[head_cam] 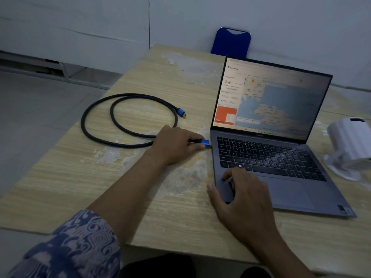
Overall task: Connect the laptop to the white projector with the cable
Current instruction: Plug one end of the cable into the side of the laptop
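An open grey laptop [281,157] with a lit screen stands on the right half of the table. My left hand [176,145] grips the blue plug [205,142] of a black cable [96,113], held right at the laptop's left edge. The cable loops on the table to the left, and its other blue plug [181,112] lies free. My right hand [243,191] rests on the laptop's front left corner, thumb over the edge. The white projector [349,145] stands on its base to the right of the laptop.
The table [140,197] is light wood with worn pale patches. A blue chair back [230,42] shows behind the laptop, by the grey wall. The table's left edge drops to a tiled floor.
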The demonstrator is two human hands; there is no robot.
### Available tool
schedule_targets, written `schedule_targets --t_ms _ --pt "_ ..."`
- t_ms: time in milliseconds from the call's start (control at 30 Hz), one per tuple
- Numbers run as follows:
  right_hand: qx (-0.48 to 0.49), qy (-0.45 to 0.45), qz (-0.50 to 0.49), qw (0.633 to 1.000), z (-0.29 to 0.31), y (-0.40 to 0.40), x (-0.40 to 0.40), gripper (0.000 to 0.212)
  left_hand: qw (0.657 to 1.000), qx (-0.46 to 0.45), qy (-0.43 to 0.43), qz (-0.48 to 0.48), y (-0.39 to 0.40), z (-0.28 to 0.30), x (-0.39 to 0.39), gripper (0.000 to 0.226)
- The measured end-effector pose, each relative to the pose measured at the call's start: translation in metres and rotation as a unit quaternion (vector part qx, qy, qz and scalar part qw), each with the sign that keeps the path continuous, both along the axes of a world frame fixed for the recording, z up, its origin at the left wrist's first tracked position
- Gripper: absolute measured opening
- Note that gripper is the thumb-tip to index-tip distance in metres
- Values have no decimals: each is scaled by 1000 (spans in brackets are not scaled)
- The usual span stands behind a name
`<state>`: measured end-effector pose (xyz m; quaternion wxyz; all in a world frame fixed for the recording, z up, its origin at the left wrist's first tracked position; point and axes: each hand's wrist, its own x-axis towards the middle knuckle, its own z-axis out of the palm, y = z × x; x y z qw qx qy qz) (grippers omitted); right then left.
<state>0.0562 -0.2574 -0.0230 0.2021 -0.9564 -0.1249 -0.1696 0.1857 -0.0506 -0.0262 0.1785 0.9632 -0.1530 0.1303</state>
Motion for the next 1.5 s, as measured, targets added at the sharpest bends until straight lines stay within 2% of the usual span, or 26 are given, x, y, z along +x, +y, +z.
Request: schedule_targets --t_ms 533,1133,1367,1500 --pt "-11 11 -5 1000 -1 -2 2 30 1000 16 17 -15 -3 3 2 39" --pt "-11 10 -4 1000 -2 -2 1 29 995 1 83 -52 2 15 1 34" --pt "5 2 -11 1000 -2 -2 2 29 992 -46 102 -52 6 16 3 35" --pt "10 -7 -10 1000 -4 -2 3 31 984 -132 109 -40 11 15 2 37"
